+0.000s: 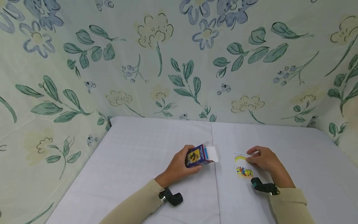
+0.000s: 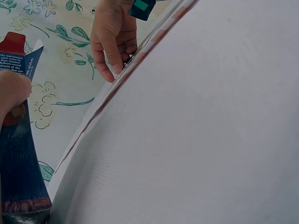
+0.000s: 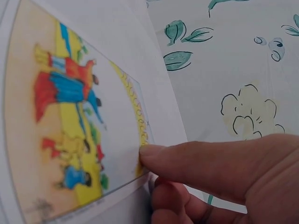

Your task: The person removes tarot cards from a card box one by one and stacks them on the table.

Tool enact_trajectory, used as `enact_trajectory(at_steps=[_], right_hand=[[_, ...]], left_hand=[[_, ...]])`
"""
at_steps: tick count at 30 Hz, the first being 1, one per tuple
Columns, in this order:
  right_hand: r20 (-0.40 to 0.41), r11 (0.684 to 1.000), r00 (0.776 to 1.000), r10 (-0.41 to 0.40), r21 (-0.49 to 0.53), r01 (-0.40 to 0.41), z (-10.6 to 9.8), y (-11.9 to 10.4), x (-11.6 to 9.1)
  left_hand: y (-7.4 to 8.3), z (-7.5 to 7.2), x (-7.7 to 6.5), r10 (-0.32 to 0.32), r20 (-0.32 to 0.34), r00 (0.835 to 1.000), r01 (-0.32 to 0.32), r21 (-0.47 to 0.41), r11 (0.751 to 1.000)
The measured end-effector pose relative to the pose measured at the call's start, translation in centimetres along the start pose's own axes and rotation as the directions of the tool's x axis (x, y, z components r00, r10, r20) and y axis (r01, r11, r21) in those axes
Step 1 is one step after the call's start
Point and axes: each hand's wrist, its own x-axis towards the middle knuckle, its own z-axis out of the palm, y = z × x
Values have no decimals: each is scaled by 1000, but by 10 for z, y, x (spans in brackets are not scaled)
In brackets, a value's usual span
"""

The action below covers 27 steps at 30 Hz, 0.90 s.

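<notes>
Near the middle of the scene, the person's left hand [image 1: 176, 165] grips a small dark blue cardboard box with a yellow picture [image 1: 193, 156], thumb at the near side and fingers curled at the far side. A white cardboard flap [image 1: 211, 153] stands open at the right end. I think it is good to keep this box level and not press its thin walls strongly.

Further right, the right hand [image 1: 265, 159] pinches a thin white rectangular card with coloured figures under a yellow arc [image 1: 241, 165] near its far right corner, thumb on the printed face. Whether the card touches the cloth, I cannot tell. A light pinch should be enough; a harder one may bend the corner.

For moving, the white cloth-covered table [image 1: 126, 143] gives wide room at left. At far, a pale flowered fabric [image 1: 120, 62] rises behind its edge. Between flap and card the gap is narrow. The black wrist camera [image 1: 263, 186] lies just beside the card's near right corner and could catch it.
</notes>
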Motion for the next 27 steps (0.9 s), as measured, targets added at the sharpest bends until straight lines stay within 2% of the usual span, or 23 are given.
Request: enact_trajectory(at_steps=[17, 27], right_hand=[[11, 1000, 1000, -12, -11, 12, -3, -4, -5], [9, 1000, 1000, 0, 23, 0, -3, -3, -5]], left_hand=[[1, -1, 1, -5, 10, 1000, 5, -8, 1000], [-1, 0, 1, -7, 8, 1000, 7, -5, 1000]])
